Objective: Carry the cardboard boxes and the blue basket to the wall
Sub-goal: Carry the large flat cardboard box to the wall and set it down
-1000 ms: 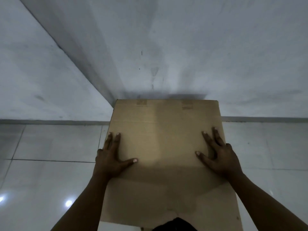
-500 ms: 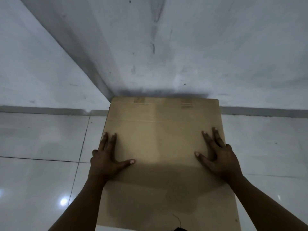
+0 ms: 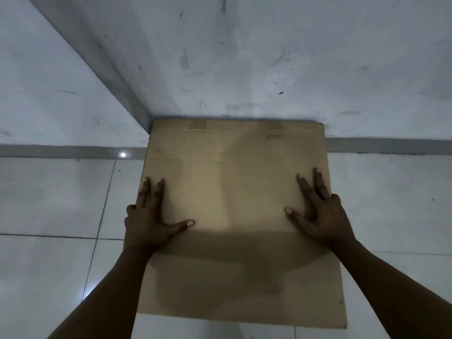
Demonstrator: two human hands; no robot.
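you've got l hand (image 3: pixel 149 222) & r hand (image 3: pixel 320 216) spread flat, fingers wide, gripping nothing, on the cardboard box (image 3: pixel 241 167), its far edge against the wall (image 3: pixel 269 69), long axis running away from you, both hands equally near.

- Pale floor tiles (image 3: pixel 49 196) with dark grout lines are catching small bright spots of light.
- A grey skirting strip (image 3: pixel 61 151) is running between the tiles and the scuffed plaster above.
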